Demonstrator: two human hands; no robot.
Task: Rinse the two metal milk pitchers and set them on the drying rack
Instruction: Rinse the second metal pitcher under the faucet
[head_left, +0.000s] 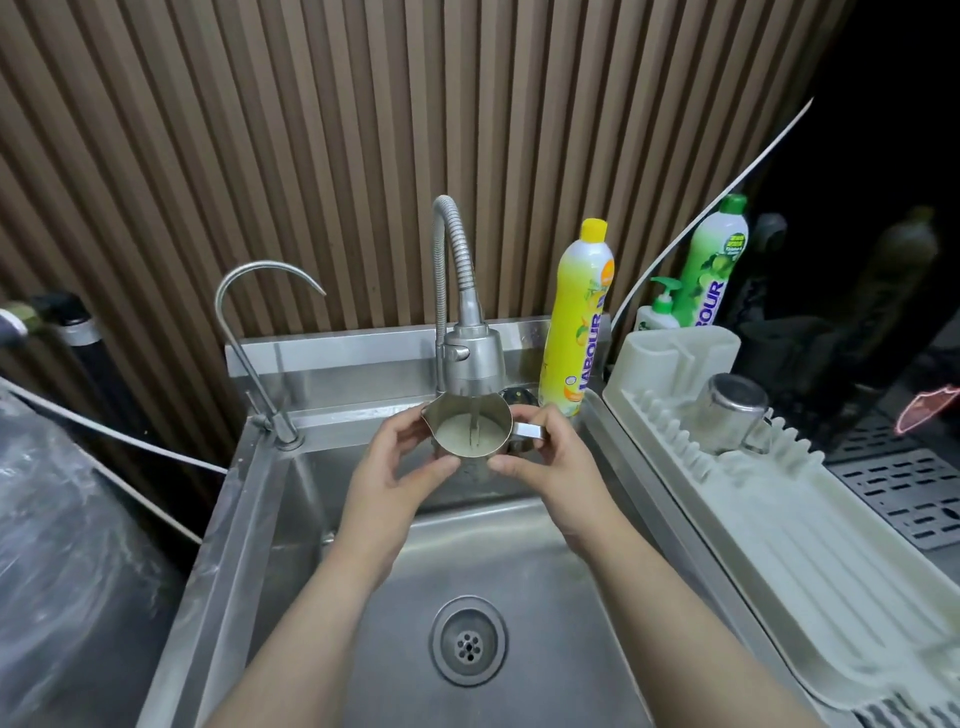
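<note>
two bare forearms are reaching up from the bottom edge of the frame over a steel sink (249, 525), whose round drain (468, 643) is sitting low in the centre. just above the middle of the frame, the left hand (397, 470) is curling around the left side of a metal milk pitcher (471, 431), thumb low at the front and fingers wrapping behind the spout side. the right hand (550, 457) is closing on the pitcher's right side, with its thumb pressing near the base and its fingers lying at the handle, which is pointing toward the right of the frame. the pitcher is being held upright over the basin, directly beneath the spray head of the flexible faucet (470, 358). a thin stream of water is falling into its open mouth, and cloudy whitish liquid is pooling inside.

at the right of the frame, a pale plastic drying rack (789, 525) is lying beside the sink. a second pitcher (730, 413) is resting on the rack's upper end, mouth down, its handle pointing right.

farther back, a slim gooseneck tap (249, 332) is standing at the sink's upper left corner. a yellow soap bottle (579, 322) is standing on the back ledge right of the faucet, and a green soap bottle (714, 260) with a small pump bottle (660, 306) is standing behind the rack. a ribbed brown wall (311, 130) is filling the upper part of the frame.
</note>
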